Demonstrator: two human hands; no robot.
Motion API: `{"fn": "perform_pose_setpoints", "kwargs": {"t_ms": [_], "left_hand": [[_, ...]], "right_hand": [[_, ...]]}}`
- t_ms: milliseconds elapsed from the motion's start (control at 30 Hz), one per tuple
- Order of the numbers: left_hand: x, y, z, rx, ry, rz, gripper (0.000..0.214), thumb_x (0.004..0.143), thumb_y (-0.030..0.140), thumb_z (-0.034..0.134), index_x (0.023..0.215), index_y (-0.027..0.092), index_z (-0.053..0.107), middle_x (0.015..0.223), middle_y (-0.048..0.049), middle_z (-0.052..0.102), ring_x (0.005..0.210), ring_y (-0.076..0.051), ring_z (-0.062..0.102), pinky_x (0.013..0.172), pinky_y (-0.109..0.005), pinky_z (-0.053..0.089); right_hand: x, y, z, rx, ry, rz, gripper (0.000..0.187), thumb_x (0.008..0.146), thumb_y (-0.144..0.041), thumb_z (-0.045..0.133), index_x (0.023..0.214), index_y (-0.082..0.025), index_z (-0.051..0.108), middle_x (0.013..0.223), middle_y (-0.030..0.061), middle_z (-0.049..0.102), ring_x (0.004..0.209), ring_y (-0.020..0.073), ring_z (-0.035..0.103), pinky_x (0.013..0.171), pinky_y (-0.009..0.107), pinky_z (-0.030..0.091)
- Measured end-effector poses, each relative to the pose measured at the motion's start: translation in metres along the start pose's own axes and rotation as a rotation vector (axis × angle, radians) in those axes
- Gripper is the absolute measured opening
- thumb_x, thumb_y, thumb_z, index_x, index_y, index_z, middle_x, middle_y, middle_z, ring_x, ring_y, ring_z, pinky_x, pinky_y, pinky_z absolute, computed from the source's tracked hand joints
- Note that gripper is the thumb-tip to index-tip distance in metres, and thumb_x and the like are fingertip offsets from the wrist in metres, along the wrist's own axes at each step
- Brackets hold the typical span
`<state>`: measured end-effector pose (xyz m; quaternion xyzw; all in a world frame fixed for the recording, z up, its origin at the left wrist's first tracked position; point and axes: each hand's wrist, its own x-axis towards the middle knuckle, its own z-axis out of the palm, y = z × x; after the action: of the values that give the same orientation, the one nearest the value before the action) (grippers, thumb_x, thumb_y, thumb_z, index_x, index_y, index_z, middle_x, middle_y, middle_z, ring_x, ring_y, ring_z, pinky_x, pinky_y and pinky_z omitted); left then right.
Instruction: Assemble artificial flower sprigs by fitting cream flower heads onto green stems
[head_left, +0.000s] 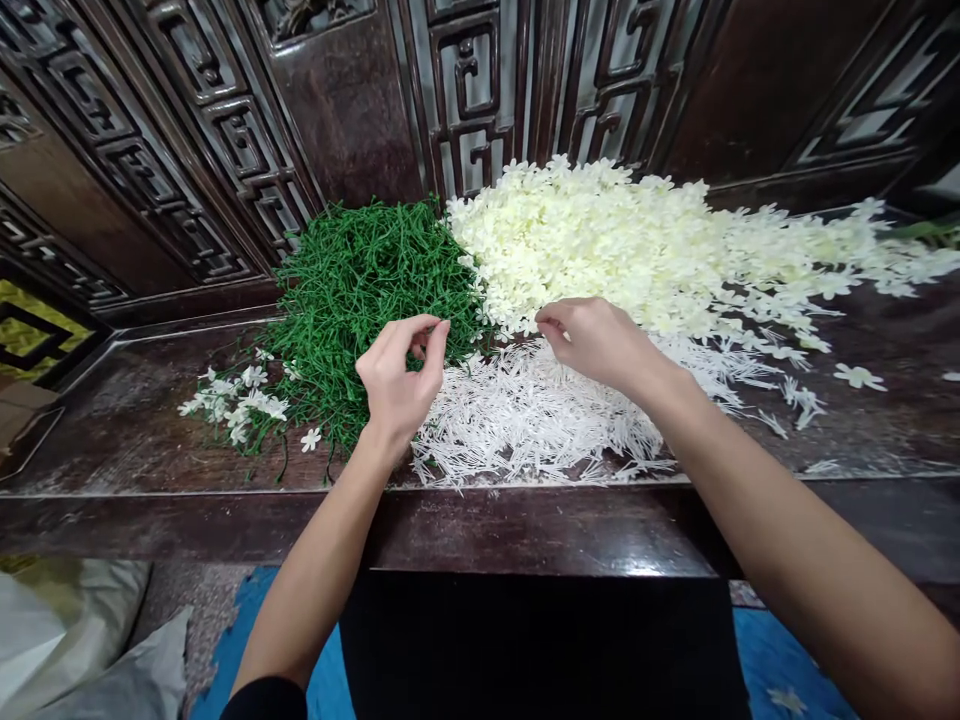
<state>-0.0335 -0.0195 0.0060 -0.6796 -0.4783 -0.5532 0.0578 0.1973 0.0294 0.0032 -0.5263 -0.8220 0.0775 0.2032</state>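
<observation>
My left hand (401,375) is closed in a pinch, thumb against forefinger, at the right edge of a heap of green plastic stems (367,260). Anything between those fingertips is too small to make out. My right hand (589,340) also pinches, its fingers bent down at the front of a large pile of cream-white artificial flowers (600,240). Its fingertips are partly hidden, so what they grip cannot be told. Below and between both hands spreads a heap of thin white plastic stalks (532,420).
Small white flowers on green stems (240,400) lie left of the green heap. A loose flower (859,377) rests at the right of the dark wooden bench (892,420). Behind rises a carved wooden back (352,110). Pale sacks (67,630) stand at the lower left.
</observation>
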Motion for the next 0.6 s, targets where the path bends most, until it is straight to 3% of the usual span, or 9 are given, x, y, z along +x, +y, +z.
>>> {"fn": "perform_pose_setpoints", "kwargs": {"t_ms": [100, 233, 333, 433, 533, 600], "left_hand": [[-0.003, 0.006, 0.002, -0.335, -0.002, -0.285, 0.008, 0.082, 0.024, 0.069, 0.084, 0.016, 0.069, 0.081, -0.0036, 0.072, 0.071, -0.013, 0.065, 0.071, -0.027, 0.057], [-0.007, 0.002, 0.009, -0.615, -0.162, -0.593, 0.017, 0.071, 0.022, 0.078, 0.083, 0.016, 0.068, 0.082, -0.0044, 0.071, 0.073, -0.014, 0.068, 0.071, -0.029, 0.059], [-0.007, -0.006, 0.011, -0.701, -0.243, -0.727, 0.022, 0.068, 0.023, 0.079, 0.087, 0.016, 0.07, 0.079, -0.0036, 0.07, 0.07, -0.014, 0.066, 0.067, -0.028, 0.057], [-0.004, -0.01, 0.01, -0.727, -0.249, -0.802, 0.018, 0.069, 0.021, 0.075, 0.085, 0.015, 0.073, 0.07, -0.0013, 0.067, 0.061, -0.01, 0.06, 0.063, -0.025, 0.053], [-0.001, -0.008, 0.007, -0.752, -0.287, -0.871, 0.009, 0.067, 0.017, 0.069, 0.074, 0.014, 0.074, 0.059, 0.0002, 0.06, 0.055, -0.009, 0.055, 0.058, -0.024, 0.048], [0.001, -0.007, 0.005, -0.794, -0.327, -0.923, 0.012, 0.066, 0.017, 0.064, 0.071, 0.013, 0.074, 0.055, -0.0001, 0.058, 0.053, -0.01, 0.053, 0.055, -0.024, 0.046]], "right_hand": [[0.002, 0.008, 0.003, -0.069, 0.013, 0.008, 0.036, 0.09, -0.017, 0.042, 0.104, -0.007, 0.074, 0.099, 0.019, 0.073, 0.093, 0.0335, 0.067, 0.074, 0.049, 0.055], [0.002, 0.014, 0.009, -0.064, -0.043, -0.041, 0.038, 0.092, -0.019, 0.041, 0.106, -0.006, 0.074, 0.104, 0.0199, 0.072, 0.105, 0.0362, 0.063, 0.088, 0.054, 0.053], [0.0, 0.01, 0.014, -0.03, -0.091, -0.078, 0.043, 0.098, -0.03, 0.038, 0.11, -0.009, 0.074, 0.123, 0.0201, 0.067, 0.121, 0.0396, 0.055, 0.101, 0.061, 0.046], [-0.001, 0.007, 0.018, -0.034, -0.168, -0.066, 0.058, 0.102, -0.044, 0.028, 0.102, -0.011, 0.075, 0.148, 0.0185, 0.05, 0.139, 0.0452, 0.038, 0.111, 0.069, 0.031], [-0.002, 0.006, 0.022, -0.028, -0.239, -0.04, 0.07, 0.102, -0.052, 0.018, 0.101, -0.012, 0.075, 0.153, 0.0176, 0.044, 0.142, 0.0474, 0.031, 0.113, 0.072, 0.022], [-0.002, 0.007, 0.025, -0.009, -0.237, -0.045, 0.07, 0.102, -0.053, 0.017, 0.114, -0.013, 0.073, 0.156, 0.0159, 0.041, 0.143, 0.0472, 0.03, 0.114, 0.072, 0.018]]}}
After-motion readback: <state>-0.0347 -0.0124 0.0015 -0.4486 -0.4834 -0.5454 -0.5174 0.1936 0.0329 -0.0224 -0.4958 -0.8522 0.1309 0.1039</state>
